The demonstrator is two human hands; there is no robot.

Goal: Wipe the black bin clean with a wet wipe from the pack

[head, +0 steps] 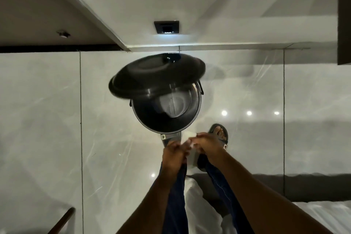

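Both hands are together low in the view, just in front of the person's knees. The left hand (173, 155) and the right hand (206, 144) each pinch an edge of a small white wipe (190, 139) between bent fingers, so neither hand is open; it seems they are spreading or unfolding it. The pack is not visible.

The bin (167, 112) stands on the floor (47, 110) just beyond the hands, with its lid (155, 76) raised and tilted away from them. A pedal (171, 138) sticks out from its base toward the left hand, and a foot in a sandal (218, 133) is just past the right hand. The lid looks blurred, so I cannot tell if it is at rest.

Some risks from here, as I judge them:
- If the lid is held only by the pedal, it can drop on a hand that reaches inside.
- The wipe is thin and wet; a pull from both sides can tear it, or it can slip to the floor and get dirty.
- The bin looks light, so a hard push on its wall can slide or tip it on the glossy floor.
- The light is dim, so dirt inside the dark bin is easy to miss.
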